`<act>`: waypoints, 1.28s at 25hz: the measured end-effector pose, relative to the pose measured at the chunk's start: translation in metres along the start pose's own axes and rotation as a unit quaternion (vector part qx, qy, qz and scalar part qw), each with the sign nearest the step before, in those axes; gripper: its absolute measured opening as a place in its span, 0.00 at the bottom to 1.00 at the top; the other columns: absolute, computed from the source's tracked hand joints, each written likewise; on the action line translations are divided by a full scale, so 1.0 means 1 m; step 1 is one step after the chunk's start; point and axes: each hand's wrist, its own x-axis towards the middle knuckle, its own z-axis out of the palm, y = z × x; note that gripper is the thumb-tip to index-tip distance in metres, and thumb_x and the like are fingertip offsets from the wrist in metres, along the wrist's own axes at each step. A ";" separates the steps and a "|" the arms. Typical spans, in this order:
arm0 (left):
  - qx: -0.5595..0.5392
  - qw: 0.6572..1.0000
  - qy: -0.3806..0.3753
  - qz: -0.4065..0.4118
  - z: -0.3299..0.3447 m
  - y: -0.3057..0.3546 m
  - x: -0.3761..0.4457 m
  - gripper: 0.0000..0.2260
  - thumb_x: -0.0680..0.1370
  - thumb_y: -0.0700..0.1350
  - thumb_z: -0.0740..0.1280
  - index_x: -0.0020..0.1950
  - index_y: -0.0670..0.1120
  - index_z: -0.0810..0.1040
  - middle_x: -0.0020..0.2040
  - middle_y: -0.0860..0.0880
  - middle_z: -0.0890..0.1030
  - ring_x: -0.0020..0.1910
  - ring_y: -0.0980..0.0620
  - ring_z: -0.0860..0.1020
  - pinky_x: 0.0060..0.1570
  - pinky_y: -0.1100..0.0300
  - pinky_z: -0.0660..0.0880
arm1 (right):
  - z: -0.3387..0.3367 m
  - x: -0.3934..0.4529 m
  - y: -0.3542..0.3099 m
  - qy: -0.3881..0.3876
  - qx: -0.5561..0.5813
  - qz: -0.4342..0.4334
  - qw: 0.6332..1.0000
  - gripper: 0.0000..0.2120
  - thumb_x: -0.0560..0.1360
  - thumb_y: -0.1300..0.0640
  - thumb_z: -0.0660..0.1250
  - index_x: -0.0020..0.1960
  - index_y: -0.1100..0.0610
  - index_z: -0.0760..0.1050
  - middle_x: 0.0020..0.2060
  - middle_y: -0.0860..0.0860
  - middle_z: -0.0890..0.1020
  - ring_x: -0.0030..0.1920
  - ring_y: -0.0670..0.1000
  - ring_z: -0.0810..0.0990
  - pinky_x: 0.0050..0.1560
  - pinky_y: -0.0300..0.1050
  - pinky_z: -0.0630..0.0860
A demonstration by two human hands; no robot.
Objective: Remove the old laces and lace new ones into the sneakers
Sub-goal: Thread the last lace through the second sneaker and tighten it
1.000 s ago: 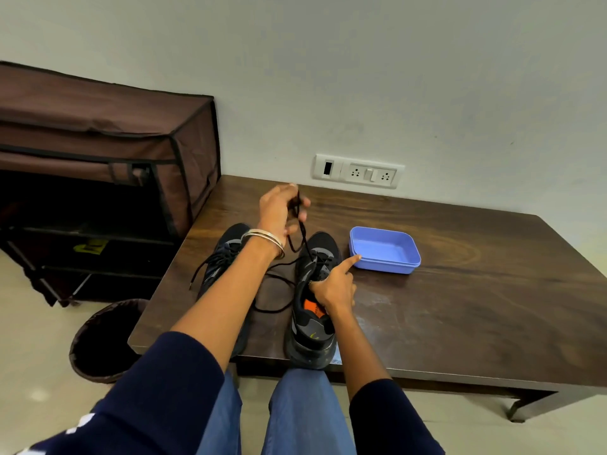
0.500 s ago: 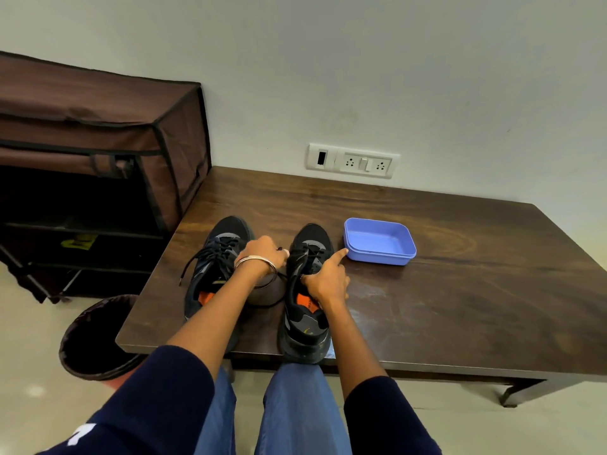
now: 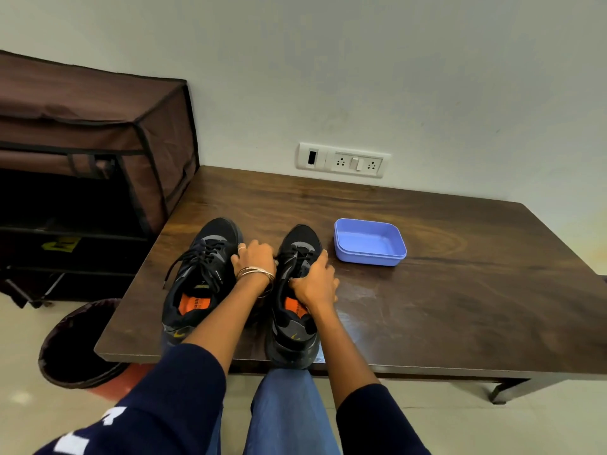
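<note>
Two black sneakers with orange insoles stand side by side on the dark wooden table (image 3: 427, 290), toes toward the wall. The left sneaker (image 3: 200, 277) is fully laced with a black lace (image 3: 184, 264) whose ends trail off its left side. My right hand (image 3: 315, 280) grips the right sneaker (image 3: 295, 310) across its tongue and right side. My left hand (image 3: 254, 259) is between the two shoes with fingers curled at the right sneaker's lace area; the black lace there is mostly hidden under it.
A shallow blue plastic tray (image 3: 369, 243) sits to the right of the sneakers. A brown fabric shoe rack (image 3: 98, 142) stands left of the table, and a dark waste bin (image 3: 75, 343) is on the floor below the table's left corner. A wall socket panel (image 3: 343, 160) is behind.
My left hand, which held the black lace raised above the right sneaker, has come down to the shoe's lace area. My right hand's pointing finger has folded onto the shoe.
</note>
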 end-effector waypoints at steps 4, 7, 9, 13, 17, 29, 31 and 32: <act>-0.050 0.998 0.023 -0.002 -0.020 0.000 0.000 0.11 0.74 0.51 0.66 0.36 0.46 0.81 0.44 0.46 0.79 0.54 0.42 0.74 0.61 0.42 0.66 | -0.001 0.002 0.000 0.006 0.005 0.013 1.000 0.49 0.71 0.51 0.73 0.78 0.53 0.43 0.75 0.57 0.57 0.73 0.65 0.56 0.67 0.67 0.60; -0.422 0.905 -0.042 -0.033 -0.070 0.010 -0.008 0.10 0.75 0.45 0.68 0.35 0.43 0.78 0.29 0.47 0.78 0.30 0.49 0.79 0.45 0.52 0.80 | -0.004 0.003 -0.002 -0.023 0.017 0.033 0.999 0.49 0.69 0.53 0.74 0.78 0.55 0.46 0.74 0.58 0.60 0.73 0.65 0.58 0.68 0.66 0.61; -0.553 0.825 -0.107 -0.049 -0.104 0.019 -0.020 0.09 0.77 0.46 0.67 0.41 0.41 0.79 0.30 0.47 0.81 0.26 0.53 0.79 0.32 0.60 0.79 | -0.016 0.006 -0.004 -0.078 0.092 0.053 0.991 0.45 0.61 0.56 0.78 0.73 0.59 0.61 0.66 0.59 0.72 0.68 0.64 0.69 0.64 0.63 0.70; -0.667 0.712 -0.206 -0.073 -0.140 0.043 -0.039 0.10 0.81 0.45 0.61 0.45 0.40 0.76 0.43 0.44 0.82 0.40 0.48 0.81 0.50 0.52 0.77 | -0.056 -0.004 -0.030 -0.047 0.321 -0.070 0.943 0.17 0.74 0.66 0.68 0.63 0.63 0.74 0.52 0.56 0.81 0.50 0.54 0.81 0.45 0.45 0.79; -0.770 0.588 -0.234 -0.081 -0.139 0.063 -0.052 0.10 0.82 0.40 0.56 0.52 0.36 0.74 0.52 0.41 0.80 0.53 0.45 0.79 0.55 0.51 0.74 | -0.084 -0.030 -0.052 -0.114 0.460 -0.090 0.876 0.12 0.82 0.52 0.60 0.50 0.59 0.77 0.33 0.53 0.81 0.31 0.51 0.79 0.36 0.45 0.73; -0.795 0.586 -0.090 -0.126 -0.099 0.019 -0.015 0.14 0.80 0.40 0.62 0.65 0.41 0.71 0.69 0.40 0.69 0.68 0.42 0.70 0.67 0.46 0.68 | -0.167 0.000 0.034 0.071 0.399 -0.022 0.914 0.07 0.78 0.62 0.66 0.51 0.64 0.81 0.35 0.53 0.81 0.21 0.44 0.62 0.25 0.38 0.66; -0.630 0.766 -0.098 -0.084 -0.080 0.020 -0.021 0.15 0.77 0.45 0.68 0.61 0.41 0.74 0.60 0.42 0.76 0.52 0.46 0.78 0.51 0.52 0.74 | -0.164 -0.005 0.026 0.075 0.455 -0.046 0.886 0.09 0.79 0.66 0.62 0.55 0.63 0.80 0.38 0.53 0.83 0.24 0.45 0.65 0.26 0.38 0.69; -0.510 0.853 -0.102 -0.042 -0.071 0.022 -0.026 0.14 0.76 0.49 0.70 0.56 0.43 0.76 0.52 0.44 0.76 0.46 0.47 0.78 0.47 0.53 0.74 | -0.161 -0.006 0.018 0.064 0.486 -0.063 0.869 0.10 0.79 0.68 0.61 0.56 0.63 0.79 0.41 0.54 0.84 0.26 0.46 0.67 0.28 0.39 0.72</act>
